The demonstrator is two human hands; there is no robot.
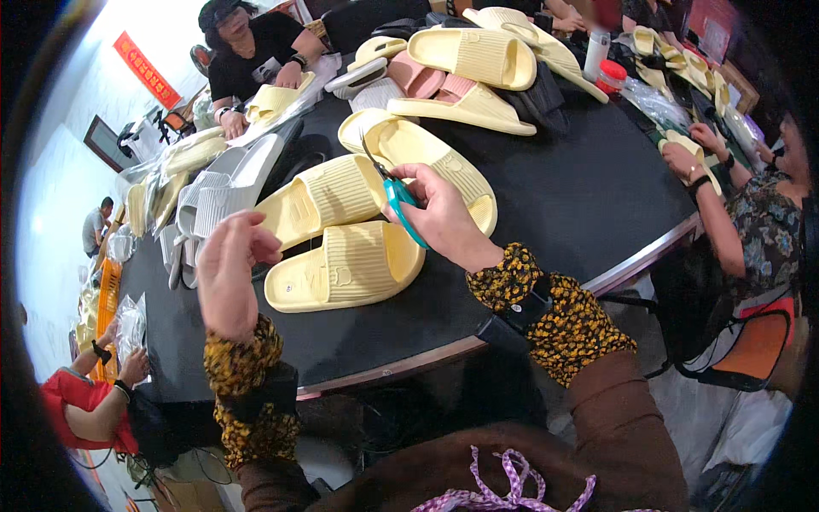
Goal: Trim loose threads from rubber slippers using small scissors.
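Note:
My right hand [448, 218] is closed round teal-handled scissors [397, 203], whose dark metal blades point up and away, over a yellow slipper [328, 196] with a ribbed strap. My left hand [230, 277] is raised at that slipper's left end, fingers loosely bent and thumb a little apart, with nothing visible in it. A second yellow slipper [341, 269] lies nearest me between my hands, with an embossed mark on its strap. Behind my right hand rests another yellow slipper [435, 162].
Yellow, pink and black slippers [473, 60] are heaped at the table's far side. White slippers [230, 188] lie left of my pair. A red-lidded jar [611, 77] stands far right on the black table [580, 188]. Other people work around the table; one at right holds a yellow slipper [687, 147].

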